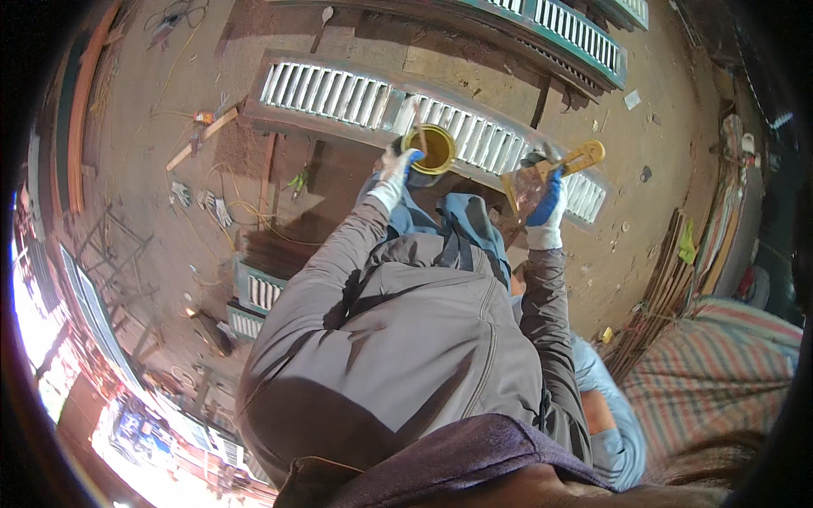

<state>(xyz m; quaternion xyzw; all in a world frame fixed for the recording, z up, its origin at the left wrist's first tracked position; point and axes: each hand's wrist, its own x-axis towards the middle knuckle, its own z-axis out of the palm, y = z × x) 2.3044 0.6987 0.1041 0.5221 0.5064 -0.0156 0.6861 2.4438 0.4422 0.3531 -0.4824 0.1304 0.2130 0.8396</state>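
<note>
The left hand (396,169), in a white and blue glove, has its grip grasping a can (429,150) of yellow-brown liquid at the rim, a stick (419,127) standing in it. The can sits at 12 o'clock, over a louvred frame (339,93) on the floor (169,110). At 1 o'clock the gloved right hand (546,195) has its grip clenched on a wide brush (542,179), bristles at 7 o'clock, just beside the frame.
</note>
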